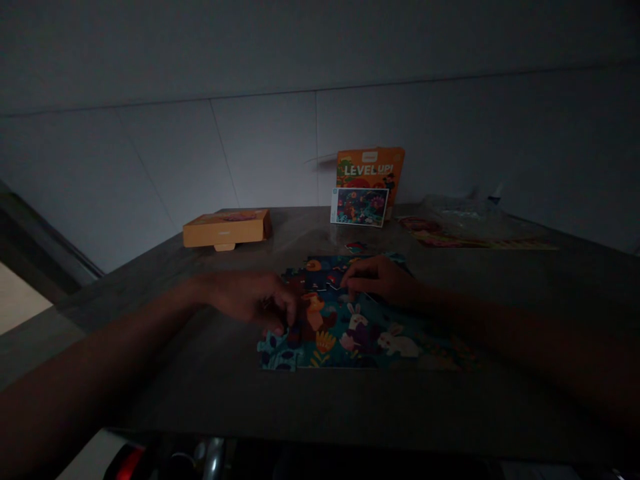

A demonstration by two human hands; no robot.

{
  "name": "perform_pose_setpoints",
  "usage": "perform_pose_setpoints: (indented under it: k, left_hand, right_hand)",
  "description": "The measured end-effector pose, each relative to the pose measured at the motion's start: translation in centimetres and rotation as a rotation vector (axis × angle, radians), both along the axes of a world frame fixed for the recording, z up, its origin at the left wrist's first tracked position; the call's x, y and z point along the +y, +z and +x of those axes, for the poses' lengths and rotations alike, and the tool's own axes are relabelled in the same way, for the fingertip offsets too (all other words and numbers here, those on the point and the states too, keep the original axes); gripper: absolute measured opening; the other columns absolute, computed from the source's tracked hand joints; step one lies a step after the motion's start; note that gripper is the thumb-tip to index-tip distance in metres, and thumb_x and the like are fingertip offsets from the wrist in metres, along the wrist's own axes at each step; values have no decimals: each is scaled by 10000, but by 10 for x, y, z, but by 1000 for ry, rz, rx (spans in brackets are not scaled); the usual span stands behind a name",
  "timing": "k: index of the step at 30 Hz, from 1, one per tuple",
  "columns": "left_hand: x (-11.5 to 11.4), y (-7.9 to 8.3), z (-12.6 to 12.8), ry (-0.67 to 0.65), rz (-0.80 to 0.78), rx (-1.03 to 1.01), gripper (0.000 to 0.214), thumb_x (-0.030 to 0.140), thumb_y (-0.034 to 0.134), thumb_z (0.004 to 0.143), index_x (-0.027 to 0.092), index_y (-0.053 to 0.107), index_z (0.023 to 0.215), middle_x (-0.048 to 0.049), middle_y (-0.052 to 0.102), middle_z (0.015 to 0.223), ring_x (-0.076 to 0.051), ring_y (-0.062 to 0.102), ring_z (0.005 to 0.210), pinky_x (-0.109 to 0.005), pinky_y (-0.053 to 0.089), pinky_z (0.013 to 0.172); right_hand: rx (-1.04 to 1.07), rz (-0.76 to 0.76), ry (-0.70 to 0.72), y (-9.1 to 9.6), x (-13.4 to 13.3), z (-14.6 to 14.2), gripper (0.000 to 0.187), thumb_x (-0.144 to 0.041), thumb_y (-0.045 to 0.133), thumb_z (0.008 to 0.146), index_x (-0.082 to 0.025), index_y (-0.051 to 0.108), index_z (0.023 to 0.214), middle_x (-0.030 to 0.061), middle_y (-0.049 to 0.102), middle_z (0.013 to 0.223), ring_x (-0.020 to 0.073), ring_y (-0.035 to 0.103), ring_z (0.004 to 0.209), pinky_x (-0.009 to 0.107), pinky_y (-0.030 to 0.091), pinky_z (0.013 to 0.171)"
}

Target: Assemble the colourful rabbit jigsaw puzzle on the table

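Note:
A colourful jigsaw puzzle (350,333) with white rabbits and flowers lies flat on the dim grey table (210,373). My left hand (250,300) rests at the puzzle's left edge, its fingers curled down onto the pieces there. My right hand (380,277) lies over the puzzle's upper middle, fingertips pressed on a piece. The scene is very dark, so what sits under either set of fingers is hard to make out.
An orange box lid (227,229) lies at the back left. An orange "LEVEL UP!" box (373,167) stands against the wall with a picture card (359,206) leaning on it. Clear plastic wrap (465,213) and a flat sheet (480,240) lie at the back right.

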State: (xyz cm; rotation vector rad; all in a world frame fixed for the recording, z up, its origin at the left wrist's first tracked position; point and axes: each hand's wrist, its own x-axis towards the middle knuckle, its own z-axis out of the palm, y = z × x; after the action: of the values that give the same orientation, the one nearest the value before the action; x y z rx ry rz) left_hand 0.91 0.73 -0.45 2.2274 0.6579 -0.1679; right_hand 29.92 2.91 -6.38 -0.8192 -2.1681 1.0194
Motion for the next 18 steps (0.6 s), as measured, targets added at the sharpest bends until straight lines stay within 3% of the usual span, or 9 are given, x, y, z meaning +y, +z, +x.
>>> perform_pose_setpoints:
  k: [5, 10, 13, 18]
  left_hand:
    - [4, -2, -4, 53, 39, 9, 41, 206, 678, 859, 201, 701, 892, 5, 679, 649, -151, 635, 575, -215, 449, 516]
    - [0, 2, -1, -17, 184, 15, 69, 205, 731, 827, 185, 702, 887, 2, 677, 737, -116, 587, 596, -192, 408, 518]
    - [-3, 2, 2, -42, 168, 21, 215, 279, 798, 792, 168, 681, 934, 9, 671, 747, -106, 582, 611, -184, 406, 529]
    - [-7, -5, 8, 25, 181, 86, 424, 377, 894, 663, 173, 617, 911, 48, 627, 684, -107, 556, 582, -185, 344, 481]
  right_hand:
    - [2, -33, 3, 0, 0, 0, 246, -400, 628, 838, -168, 702, 809, 22, 704, 695, 117, 565, 586, 239, 396, 551]
    - [-29, -18, 0, 0, 0, 1, 238, -395, 622, 842, -174, 705, 817, 20, 708, 709, 123, 591, 630, 243, 420, 589]
    - [-24, -16, 10, 0, 1, 1, 245, -390, 624, 838, -158, 703, 832, 29, 706, 709, 130, 599, 643, 247, 429, 605]
    - [-36, -22, 8, 0, 0, 1, 280, -408, 619, 838, -141, 706, 844, 39, 711, 716, 142, 602, 648, 252, 430, 603]
